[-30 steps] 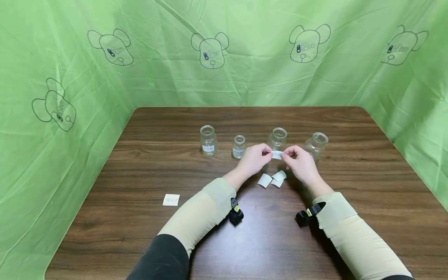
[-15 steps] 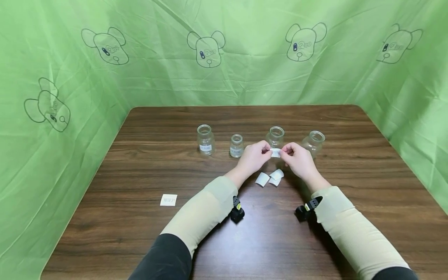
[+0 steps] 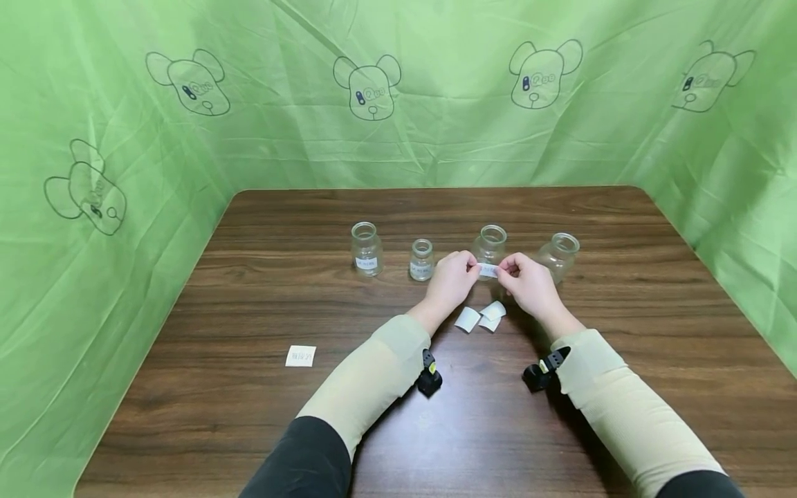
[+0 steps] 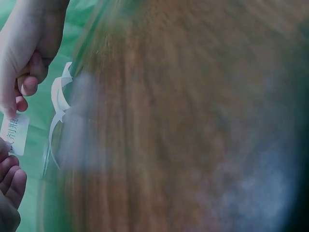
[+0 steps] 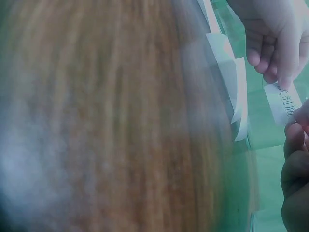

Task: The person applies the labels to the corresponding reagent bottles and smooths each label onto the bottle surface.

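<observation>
My left hand (image 3: pixel 453 280) and right hand (image 3: pixel 529 285) pinch opposite ends of a small white label (image 3: pixel 488 270) with printed characters. The label is stretched level across the front of a clear glass jar (image 3: pixel 490 242), overlapping its lower body in the head view. Both wrist views show fingertips on the label's two ends, with the print partly covered. A short way in front of this jar lie several curled white paper pieces (image 3: pixel 467 319). Right of my right hand, another glass jar (image 3: pixel 558 256) stands partly hidden behind it.
Two open glass jars with white labels stand to the left, a taller one (image 3: pixel 366 249) and a smaller one (image 3: pixel 421 259). One square white label (image 3: pixel 301 356) lies flat at the left of the brown wooden table (image 3: pixel 249 304). Green cloth (image 3: pixel 448 138) surrounds the table's back and sides.
Both hands have shifted slightly left with the label, which has become more level and centred over the front of the jar. The head view has also moved a little.
</observation>
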`<move>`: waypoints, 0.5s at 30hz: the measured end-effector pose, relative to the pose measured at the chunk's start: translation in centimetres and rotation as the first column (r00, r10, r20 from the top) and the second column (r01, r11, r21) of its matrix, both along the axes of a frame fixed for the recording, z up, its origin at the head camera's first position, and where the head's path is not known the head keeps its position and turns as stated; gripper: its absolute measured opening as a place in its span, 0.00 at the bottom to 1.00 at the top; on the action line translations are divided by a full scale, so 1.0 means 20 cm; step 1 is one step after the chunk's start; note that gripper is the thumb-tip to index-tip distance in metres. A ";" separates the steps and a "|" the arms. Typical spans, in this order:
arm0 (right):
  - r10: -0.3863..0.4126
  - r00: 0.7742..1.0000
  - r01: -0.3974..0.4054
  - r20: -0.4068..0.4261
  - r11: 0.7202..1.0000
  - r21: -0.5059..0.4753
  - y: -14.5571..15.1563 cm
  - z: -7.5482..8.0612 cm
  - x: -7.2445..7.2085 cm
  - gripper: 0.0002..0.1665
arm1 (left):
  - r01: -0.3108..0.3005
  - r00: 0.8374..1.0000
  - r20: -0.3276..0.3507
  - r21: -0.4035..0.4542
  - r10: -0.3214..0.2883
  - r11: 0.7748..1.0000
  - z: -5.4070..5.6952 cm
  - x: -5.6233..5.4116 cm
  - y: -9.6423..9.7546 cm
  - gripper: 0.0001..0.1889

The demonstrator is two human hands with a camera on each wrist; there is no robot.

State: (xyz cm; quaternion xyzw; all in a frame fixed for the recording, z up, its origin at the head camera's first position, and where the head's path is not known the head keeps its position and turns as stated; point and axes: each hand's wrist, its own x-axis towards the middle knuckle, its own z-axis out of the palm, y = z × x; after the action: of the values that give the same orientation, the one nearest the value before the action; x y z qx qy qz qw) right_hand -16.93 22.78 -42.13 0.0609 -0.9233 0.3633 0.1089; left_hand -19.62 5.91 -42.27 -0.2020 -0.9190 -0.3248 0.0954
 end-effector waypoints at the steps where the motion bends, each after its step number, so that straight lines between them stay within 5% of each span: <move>1: -0.001 1.000 0.001 -0.003 1.000 -0.001 0.00 0.00 0.00 0.07 | -0.001 1.000 -0.007 0.002 0.001 1.000 0.00 0.00 0.00 0.06; 15: -0.067 0.997 0.068 -0.041 0.998 0.016 -0.01 -0.02 -0.01 0.09 | -0.007 0.999 -0.039 0.014 0.008 1.000 -0.01 0.00 0.00 0.06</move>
State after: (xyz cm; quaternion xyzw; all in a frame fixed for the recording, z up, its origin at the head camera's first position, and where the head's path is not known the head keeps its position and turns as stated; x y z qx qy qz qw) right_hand -17.12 22.52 -42.62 0.0382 -0.9256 0.3499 0.1393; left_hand -19.62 5.90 -42.44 -0.2041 -0.9154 -0.3270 0.1158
